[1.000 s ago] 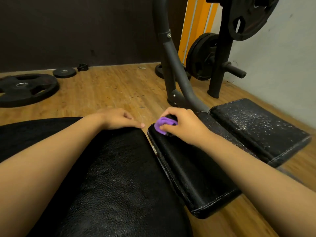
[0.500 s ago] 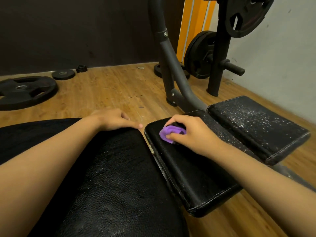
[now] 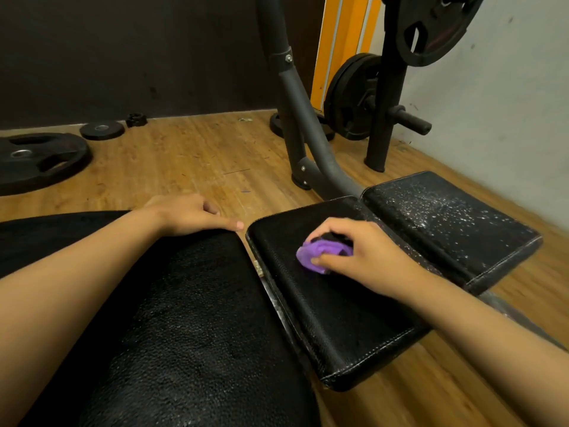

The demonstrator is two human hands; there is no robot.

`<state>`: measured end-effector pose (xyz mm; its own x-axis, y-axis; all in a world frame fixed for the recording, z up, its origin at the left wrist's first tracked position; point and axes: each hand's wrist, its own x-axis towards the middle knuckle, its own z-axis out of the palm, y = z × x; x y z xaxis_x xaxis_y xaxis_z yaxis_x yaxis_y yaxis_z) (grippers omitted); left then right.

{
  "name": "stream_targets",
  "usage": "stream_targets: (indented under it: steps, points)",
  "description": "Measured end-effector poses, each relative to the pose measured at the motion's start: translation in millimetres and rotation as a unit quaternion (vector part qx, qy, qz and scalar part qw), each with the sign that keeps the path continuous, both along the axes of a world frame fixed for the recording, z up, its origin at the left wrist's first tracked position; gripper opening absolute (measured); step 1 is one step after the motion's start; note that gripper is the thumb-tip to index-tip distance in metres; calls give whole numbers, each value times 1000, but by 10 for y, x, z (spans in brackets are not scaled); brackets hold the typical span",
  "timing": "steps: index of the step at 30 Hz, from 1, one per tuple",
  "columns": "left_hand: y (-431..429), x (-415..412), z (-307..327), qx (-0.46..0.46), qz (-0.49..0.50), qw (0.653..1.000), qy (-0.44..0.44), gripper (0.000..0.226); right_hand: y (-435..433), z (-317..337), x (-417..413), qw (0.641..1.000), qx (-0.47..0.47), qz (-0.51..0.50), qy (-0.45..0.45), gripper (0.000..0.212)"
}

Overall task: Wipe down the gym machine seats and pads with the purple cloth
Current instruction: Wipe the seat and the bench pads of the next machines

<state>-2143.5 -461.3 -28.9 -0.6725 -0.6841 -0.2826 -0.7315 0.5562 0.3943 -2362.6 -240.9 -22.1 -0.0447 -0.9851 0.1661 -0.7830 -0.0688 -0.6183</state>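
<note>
Gripping the cloth [image 3: 320, 252] in the right hand [image 3: 366, 257] on the far half of the pad [image 3: 338, 328], resting the slack left hand [image 3: 191, 215] on the seat [image 3: 184, 334] beside it, ideally pressing flat and overlapping strokes toward the near edge.

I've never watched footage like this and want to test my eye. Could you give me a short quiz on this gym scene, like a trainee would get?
1. True or false: the right hand grips the purple cloth against the middle pad.
2. Which surface is speckled with white flecks? A) the middle pad B) the far right pad C) the large seat
3. In a few words: what does the left hand rest on?

Key: 1 true; 2 B; 3 the far edge of the large seat.
</note>
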Motion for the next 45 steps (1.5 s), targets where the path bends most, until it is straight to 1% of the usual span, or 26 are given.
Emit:
stream_targets:
  steps: [1, 3, 5, 7, 8, 10, 11, 12, 15, 17, 18, 20, 22, 23, 26, 27, 29, 31, 32, 34, 37, 40, 41, 43, 45]
  points:
    - [-3, 11, -8, 4, 0, 1000, -1, 63, 62, -2, 1, 1000, 11, 22, 0, 21]
    - [5, 17, -3, 3, 2, 1000, -4, 64, 83, 3, -164, 1000, 10, 0, -7, 21]
    - [15, 15, 12, -7, 9, 1000, -4, 65, -8, -11, -462, 997, -15, -80, 4, 21]
    - [41, 12, 19, -17, 13, 1000, -8, 63, -128, -15, -740, 986, -32, -163, 2, 18]
    - [46, 13, 19, -17, 17, 1000, -7, 62, -187, -33, -827, 981, -31, -191, -5, 16]
    - [36, 15, 21, -3, 22, 1000, 4, 62, -253, -69, -847, 975, -30, -221, 12, 15]
    - [33, 15, 21, 2, 20, 1000, 6, 63, -243, -73, -786, 974, -32, -221, 24, 16]
    - [31, 12, 22, 2, 15, 1000, 6, 63, -197, -67, -689, 979, -37, -200, 27, 17]
    - [38, 7, 23, 2, 8, 1000, 8, 63, 155, -52, -330, 996, -35, -77, 28, 24]
    - [62, 3, 38, -10, 15, 1000, 10, 65, 413, -43, -216, 999, -16, -26, 24, 27]
    - [86, 2, 47, -19, 20, 1000, 15, 67, 485, -38, -248, 999, -10, -26, 17, 28]
    - [168, -43, 58, -29, 32, 998, 55, 72, 479, -39, -452, 997, -21, -71, 19, 27]
    - [316, -196, 27, -13, 26, 992, 120, 67, 361, -10, -693, 990, -24, -138, 24, 22]
    - [405, -295, 4, -3, 17, 990, 139, 64, 291, 6, -767, 986, -22, -161, 25, 20]
    - [629, -578, -58, 12, -13, 992, 125, 62, 223, -16, -739, 980, -37, -192, 40, 19]
    - [664, -634, -76, 7, -13, 993, 115, 63, 284, -27, -651, 982, -44, -181, 41, 20]
    - [671, -665, -93, -1, 0, 995, 104, 65, 507, -53, -451, 991, -42, -120, 36, 24]
    - [663, -641, -86, 14, 4, 994, 105, 77, 749, -64, -346, 998, -29, -57, 23, 28]
    - [658, -631, -88, 21, 5, 994, 107, 84, 819, -50, -376, 998, -22, -52, 15, 29]
    - [664, -628, -92, 18, 7, 994, 108, 89, 827, -32, -572, 996, -19, -85, 15, 28]
    - [665, -619, -80, 24, 10, 994, 108, 98, 624, -16, -926, 986, -12, -166, 21, 21]
    - [690, -618, -56, 39, 21, 992, 116, 100, 574, -56, -973, 978, -34, -207, 16, 20]
    - [699, -624, -47, 42, 25, 992, 117, 101, 644, -63, -899, 979, -45, -200, 23, 22]
    - [714, -630, -22, 48, 28, 992, 114, 104, 868, -68, -697, 986, -46, -155, 39, 28]
    - [714, -635, -17, 57, 26, 992, 110, 113, 1125, -86, -537, 993, -42, -103, 39, 30]
